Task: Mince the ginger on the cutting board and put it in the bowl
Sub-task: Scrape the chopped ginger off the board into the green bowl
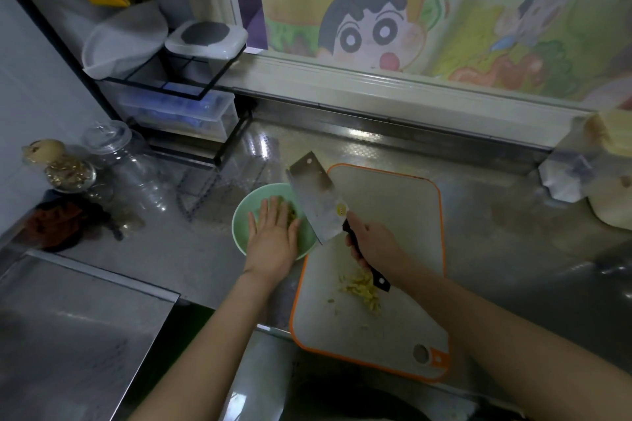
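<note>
Gripping the cleaver (318,195) by its black handle, the right hand (372,243) has its fingers wrapped fully round it. The left hand (273,232) makes no grip at all and lies flat, fingers straight, over the green bowl (239,232). Some minced ginger (291,215) already sits in the bowl by those fingertips, but a larger pile (362,290) lies on the cutting board (393,202), under the handle's end. The blade tilts across the bowl's right rim, just beside the left fingers. The main danger is a wipe along the steel that slides toward the cutting edge and nicks a fingertip. Damp bits clinging to the blade could also drop into the gap between bowl and board, onto the desk (496,215). A push from the flat hand might skid the bowl left, toward the glass jars (113,143). The board's near end seems to reach past the desk's front edge, so weight pressed there during the next scoop could tip it.
</note>
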Tool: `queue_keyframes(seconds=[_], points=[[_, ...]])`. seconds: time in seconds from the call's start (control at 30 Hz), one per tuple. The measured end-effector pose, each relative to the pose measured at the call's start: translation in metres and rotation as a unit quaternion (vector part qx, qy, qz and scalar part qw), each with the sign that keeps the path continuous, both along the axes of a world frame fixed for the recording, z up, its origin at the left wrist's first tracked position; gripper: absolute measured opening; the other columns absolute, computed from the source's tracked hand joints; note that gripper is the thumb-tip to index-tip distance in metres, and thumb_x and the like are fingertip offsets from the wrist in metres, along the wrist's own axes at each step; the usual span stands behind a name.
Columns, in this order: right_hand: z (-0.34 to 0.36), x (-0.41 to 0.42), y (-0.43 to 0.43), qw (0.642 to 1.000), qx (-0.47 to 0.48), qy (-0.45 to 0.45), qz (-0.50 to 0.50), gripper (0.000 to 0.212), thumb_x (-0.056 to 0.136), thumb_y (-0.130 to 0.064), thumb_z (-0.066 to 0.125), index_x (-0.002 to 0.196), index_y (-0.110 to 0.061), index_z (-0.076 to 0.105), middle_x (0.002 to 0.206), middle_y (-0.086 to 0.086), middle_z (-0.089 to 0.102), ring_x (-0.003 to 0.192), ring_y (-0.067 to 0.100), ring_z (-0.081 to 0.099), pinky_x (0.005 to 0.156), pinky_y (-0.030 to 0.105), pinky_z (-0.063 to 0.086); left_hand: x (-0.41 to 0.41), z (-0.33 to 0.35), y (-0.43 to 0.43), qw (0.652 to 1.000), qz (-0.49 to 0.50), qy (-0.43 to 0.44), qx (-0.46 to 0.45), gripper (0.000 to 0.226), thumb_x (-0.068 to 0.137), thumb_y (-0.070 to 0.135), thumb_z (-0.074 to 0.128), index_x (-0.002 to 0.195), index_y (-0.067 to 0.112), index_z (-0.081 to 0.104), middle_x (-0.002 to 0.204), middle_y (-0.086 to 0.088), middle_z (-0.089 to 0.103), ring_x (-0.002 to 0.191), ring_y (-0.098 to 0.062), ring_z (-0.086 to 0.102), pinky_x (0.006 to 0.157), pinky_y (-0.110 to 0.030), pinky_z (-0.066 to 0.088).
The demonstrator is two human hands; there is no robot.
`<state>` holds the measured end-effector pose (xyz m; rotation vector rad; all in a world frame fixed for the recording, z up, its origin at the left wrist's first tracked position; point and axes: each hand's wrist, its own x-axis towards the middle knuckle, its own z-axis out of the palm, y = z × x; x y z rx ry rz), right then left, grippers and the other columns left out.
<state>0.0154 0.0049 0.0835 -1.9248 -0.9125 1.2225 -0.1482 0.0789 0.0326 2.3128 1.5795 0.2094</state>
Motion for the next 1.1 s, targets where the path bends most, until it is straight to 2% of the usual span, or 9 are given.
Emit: queue_keyframes(seconds=[0.1, 0.23, 0.37, 0.5, 0.67, 0.73, 0.87, 1.0, 1.1], points=[[-0.001, 0.008, -0.009, 0.998, -0.021, -0.027, 0.046, 0.054, 0.099, -0.045, 0.034, 0.064, -0.009, 0.051, 0.050, 0.003, 0.049, 0.031, 0.007, 0.038, 0.036, 0.017, 0.033, 0.005, 0.007, 0.002, 0.997, -0.026, -0.052, 0.042, 0.058, 0.097, 0.038, 0.013, 0.147, 0.011, 0.016, 0.156, -0.006, 0.010, 0.144, -0.018, 0.001, 0.116, -0.037, -0.006], [0.000, 0.012, -0.015, 0.997, -0.027, -0.022, 0.063, 0.054, 0.098, -0.046, 0.035, 0.060, -0.012, 0.051, 0.046, -0.001, 0.048, 0.033, 0.010, 0.037, 0.037, 0.019, 0.033, 0.012, 0.005, 0.007, 0.996, -0.057, -0.037, 0.053, 0.058, 0.097, 0.039, 0.011, 0.148, 0.009, 0.011, 0.156, -0.005, 0.007, 0.144, -0.016, 0.000, 0.115, -0.032, -0.007], [0.002, 0.017, -0.019, 0.997, -0.045, -0.001, 0.062, 0.053, 0.097, -0.049, 0.036, 0.060, -0.013, 0.050, 0.042, -0.005, 0.046, 0.032, 0.008, 0.036, 0.037, 0.018, 0.032, 0.007, -0.006, 0.010, 0.998, -0.006, -0.058, -0.019, 0.054, 0.101, 0.031, 0.024, 0.147, 0.006, 0.010, 0.156, -0.010, 0.009, 0.144, -0.020, 0.004, 0.117, -0.032, -0.002], [-0.001, 0.026, -0.023, 0.997, -0.057, -0.005, 0.051, 0.054, 0.096, -0.051, 0.035, 0.059, -0.013, 0.049, 0.044, -0.003, 0.046, 0.032, 0.009, 0.036, 0.037, 0.019, 0.033, -0.002, -0.013, 0.009, 0.996, 0.072, 0.006, -0.057, 0.053, 0.101, 0.031, 0.023, 0.146, 0.004, 0.018, 0.153, -0.014, 0.019, 0.143, -0.026, 0.012, 0.116, -0.040, 0.008], [-0.004, 0.027, -0.028, 0.996, -0.050, -0.022, 0.074, 0.055, 0.097, -0.049, 0.035, 0.057, -0.013, 0.048, 0.046, -0.001, 0.047, 0.031, 0.009, 0.036, 0.038, 0.018, 0.032, 0.006, -0.005, 0.003, 0.994, -0.021, -0.108, 0.006, 0.050, 0.100, 0.024, 0.032, 0.147, 0.011, 0.020, 0.155, -0.005, 0.017, 0.144, -0.020, 0.010, 0.117, -0.037, 0.004], [-0.004, 0.026, -0.031, 0.995, -0.045, -0.021, 0.085, 0.055, 0.098, -0.046, 0.035, 0.057, -0.013, 0.047, 0.044, -0.001, 0.045, 0.030, 0.010, 0.035, 0.036, 0.018, 0.031, 0.010, -0.004, 0.004, 0.997, -0.049, -0.063, 0.020, 0.051, 0.101, 0.027, 0.030, 0.148, 0.011, 0.016, 0.156, -0.003, 0.012, 0.144, -0.018, 0.005, 0.117, -0.035, 0.001], [-0.010, 0.034, -0.041, 0.997, -0.037, -0.022, 0.071, 0.054, 0.098, -0.047, 0.035, 0.058, -0.013, 0.048, 0.041, -0.002, 0.044, 0.029, 0.010, 0.035, 0.035, 0.017, 0.030, 0.010, -0.008, 0.009, 0.999, 0.018, -0.028, -0.007, 0.051, 0.101, 0.028, 0.027, 0.146, 0.006, 0.020, 0.155, -0.010, 0.017, 0.144, -0.023, 0.008, 0.116, -0.040, 0.004], [-0.022, 0.056, -0.060, 0.997, 0.026, -0.067, 0.005, 0.051, 0.097, -0.044, 0.036, 0.067, -0.008, 0.054, 0.040, -0.001, 0.047, 0.029, 0.010, 0.038, 0.035, 0.018, 0.031, 0.017, -0.003, -0.006, 0.985, -0.028, -0.164, 0.052, 0.049, 0.094, 0.027, 0.030, 0.136, 0.004, 0.042, 0.140, -0.017, 0.041, 0.133, -0.029, 0.034, 0.112, -0.035, 0.020], [-0.036, 0.079, -0.080, 0.982, 0.037, -0.187, 0.015, 0.036, 0.097, -0.041, 0.037, 0.082, -0.014, 0.055, 0.057, 0.002, 0.055, 0.041, 0.010, 0.047, 0.044, 0.023, 0.039, 0.032, -0.002, -0.032, 0.972, -0.117, -0.191, 0.075, 0.044, 0.092, 0.025, 0.031, 0.126, 0.007, 0.050, 0.122, -0.012, 0.052, 0.112, -0.023, 0.047, 0.101, -0.030, 0.033]])
